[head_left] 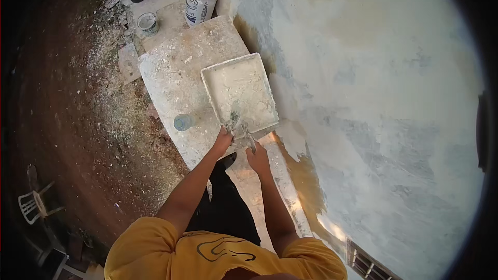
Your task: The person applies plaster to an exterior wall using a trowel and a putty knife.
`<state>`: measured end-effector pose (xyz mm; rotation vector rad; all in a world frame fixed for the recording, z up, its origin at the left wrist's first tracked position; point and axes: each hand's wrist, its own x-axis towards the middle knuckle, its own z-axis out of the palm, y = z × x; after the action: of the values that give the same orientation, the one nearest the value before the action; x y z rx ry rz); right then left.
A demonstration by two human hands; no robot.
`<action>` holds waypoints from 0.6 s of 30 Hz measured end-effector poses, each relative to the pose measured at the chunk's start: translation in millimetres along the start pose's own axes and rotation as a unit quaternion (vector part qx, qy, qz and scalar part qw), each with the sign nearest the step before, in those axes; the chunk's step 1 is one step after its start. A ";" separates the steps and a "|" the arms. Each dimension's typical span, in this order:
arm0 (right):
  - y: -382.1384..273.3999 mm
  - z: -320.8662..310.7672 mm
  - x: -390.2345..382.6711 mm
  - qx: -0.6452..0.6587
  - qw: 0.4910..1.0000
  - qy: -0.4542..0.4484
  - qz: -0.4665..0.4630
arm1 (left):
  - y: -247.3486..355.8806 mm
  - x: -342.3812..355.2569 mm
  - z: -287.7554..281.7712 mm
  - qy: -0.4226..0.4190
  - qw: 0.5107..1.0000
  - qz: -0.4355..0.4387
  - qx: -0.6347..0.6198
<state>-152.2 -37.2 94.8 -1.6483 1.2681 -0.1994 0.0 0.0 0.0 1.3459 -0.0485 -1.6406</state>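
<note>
Patchy plastered wall [363, 98] fills the right side, its outer edges lost in the dark rim. Left hand [224, 138]: fingers closed on a smeared flat tool [235, 113], handle mostly hidden. Right hand [257, 156]: fingers closed on a second coated tool [248, 136]; where the two blades overlap, contact cannot be determined. Both reach over the near edge of a paste-coated tray [205, 80], on a stained platform [171, 80]. Leftward stands a bluish container [183, 122], contents unclear; beyond, a white bag [199, 10], its opening obscured by crumpled brown paper.

Yel tee [142, 246] w/ dk print [225, 249], blk trousers [220, 210]
</note>
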 end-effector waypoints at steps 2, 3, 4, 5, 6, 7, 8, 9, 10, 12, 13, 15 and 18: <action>-8.7 14.5 -14.7 -0.031 0.999 0.033 0.019 | -12.1 1.0 7.7 -0.013 0.993 0.069 0.090; -14.8 25.3 1.3 -0.025 0.999 0.042 0.016 | -3.3 14.9 -1.9 -0.018 0.992 0.074 0.099; -13.8 24.8 11.7 -0.006 1.000 0.027 0.008 | -8.5 22.5 -5.7 0.008 0.978 0.161 0.136; -13.1 23.8 21.8 0.015 1.000 0.012 0.000 | -12.8 29.7 -11.1 0.034 0.953 0.245 0.172; -10.3 18.6 32.6 0.027 0.999 -0.008 0.017 | -7.0 35.7 -8.4 0.037 0.934 0.308 0.179; -11.0 18.4 38.7 0.030 0.999 -0.007 0.020 | -0.4 39.8 -9.4 0.035 0.934 0.305 0.182; -12.3 18.8 43.9 0.023 1.000 -0.005 0.020 | 6.5 43.4 -10.1 0.030 0.938 0.296 0.180; -14.7 21.3 47.9 0.018 1.000 -0.005 0.018 | 12.8 45.9 -10.9 0.027 0.941 0.287 0.178; -18.0 26.3 49.5 0.021 1.000 -0.006 0.018 | 17.0 47.0 -9.3 0.036 0.946 0.278 0.166; -22.1 33.7 53.5 0.039 0.991 0.120 -0.041 | 14.8 38.3 5.0 0.016 0.932 0.303 0.195; -14.7 28.9 64.1 0.040 0.991 0.123 -0.042 | 11.1 35.4 13.4 -0.008 0.917 0.332 0.221; -0.1 7.9 96.8 0.024 0.991 0.129 -0.026 | 3.3 31.0 23.5 -0.027 0.925 0.324 0.198; -7.2 -16.4 113.5 -0.007 0.994 0.114 -0.002 | -15.7 30.0 1.3 0.056 0.920 0.299 0.247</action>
<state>-108.7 -138.1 61.2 -1.6765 1.4385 -0.3902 -8.3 -12.8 -30.2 1.5896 -0.7768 -1.0551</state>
